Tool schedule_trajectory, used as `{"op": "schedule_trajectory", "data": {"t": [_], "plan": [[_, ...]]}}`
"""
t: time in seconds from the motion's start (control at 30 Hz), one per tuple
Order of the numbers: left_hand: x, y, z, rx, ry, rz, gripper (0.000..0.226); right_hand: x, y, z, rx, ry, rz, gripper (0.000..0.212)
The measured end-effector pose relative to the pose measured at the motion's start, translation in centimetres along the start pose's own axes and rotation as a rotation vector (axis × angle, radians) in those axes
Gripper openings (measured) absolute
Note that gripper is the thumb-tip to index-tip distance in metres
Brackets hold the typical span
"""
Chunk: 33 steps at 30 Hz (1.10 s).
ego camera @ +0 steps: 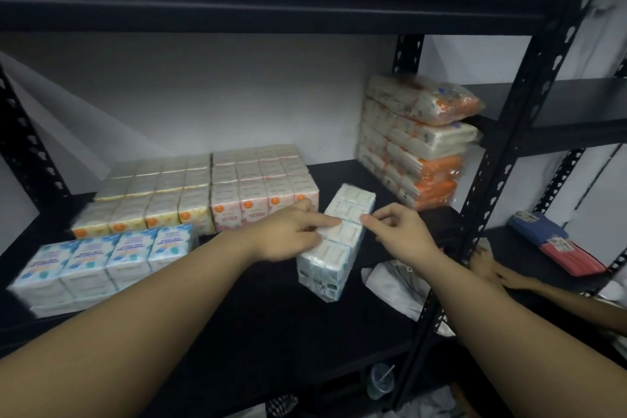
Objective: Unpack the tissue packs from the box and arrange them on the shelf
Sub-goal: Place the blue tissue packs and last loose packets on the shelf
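A black metal shelf (264, 309) with perforated uprights carries the goods. At its front left lies a blue-printed tissue pack (98, 265), its long side along the shelf edge. Just behind it sits a yellow-and-orange pack block (149, 200), and touching that on the right a pink-printed pack block (261, 183); both reach back toward the wall. In the middle, lying at a slant to the others, is a long blue tissue pack (334, 254), apart from the pink block. At the back right corner, against the upright, stands a stack of orange-and-white wrapped tissue bundles (414, 142), piled several high and leaning slightly.
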<state>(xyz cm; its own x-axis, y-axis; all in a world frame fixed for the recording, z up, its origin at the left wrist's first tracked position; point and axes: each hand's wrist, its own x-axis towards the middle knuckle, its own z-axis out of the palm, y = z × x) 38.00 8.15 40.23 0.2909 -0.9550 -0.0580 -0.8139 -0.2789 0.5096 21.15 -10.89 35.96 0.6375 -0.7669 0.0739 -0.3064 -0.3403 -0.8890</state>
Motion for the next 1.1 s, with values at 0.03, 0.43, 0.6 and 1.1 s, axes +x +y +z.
{"op": "schedule_trajectory", "data": {"t": [0.03,0.43,0.6,1.1], "plan": [[0.6,0.2,0.0,0.011,-0.005,0.007,0.049,-0.2,0.0,-0.2,0.021,-0.052,-0.016,0.032],[5.5,0.7,-0.2,0.001,0.017,0.122,0.034,-3.9,-1.1,-2.1,0.097,-0.398,0.04,0.094],[5.3,0.8,-0.8,0.091,0.056,0.098,0.047,-2.4,-0.2,-4.9,0.12,-0.34,0.083,0.068],[4.7,2.4,0.5,0.095,0.215,0.14,0.06,1.5,2.6,-8.2,0.151,-0.107,0.105,0.031]]}}
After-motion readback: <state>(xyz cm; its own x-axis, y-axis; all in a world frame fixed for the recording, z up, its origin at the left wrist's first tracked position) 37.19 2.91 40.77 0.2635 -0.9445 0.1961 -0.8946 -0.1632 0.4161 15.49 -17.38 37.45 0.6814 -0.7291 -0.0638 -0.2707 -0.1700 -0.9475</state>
